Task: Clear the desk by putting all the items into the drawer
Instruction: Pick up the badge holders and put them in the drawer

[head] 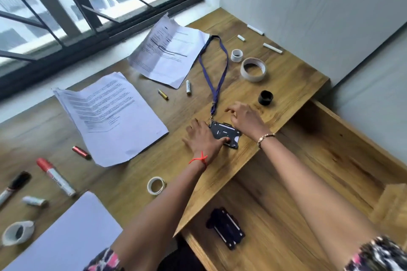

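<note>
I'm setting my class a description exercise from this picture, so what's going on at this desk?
A person is clearing a desk into the open drawer. Both hands are at a dark badge holder on a blue lanyard: the left hand lies flat against it with the thumb on top, the right hand is curled at its upper edge. Another badge holder already lies in the drawer; papers, tape rolls and markers are on the desk.

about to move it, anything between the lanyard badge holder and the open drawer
Nothing visible blocks it. The badge holder lies near the desk edge beside the open drawer; its lanyard trails back across the desk.
</note>
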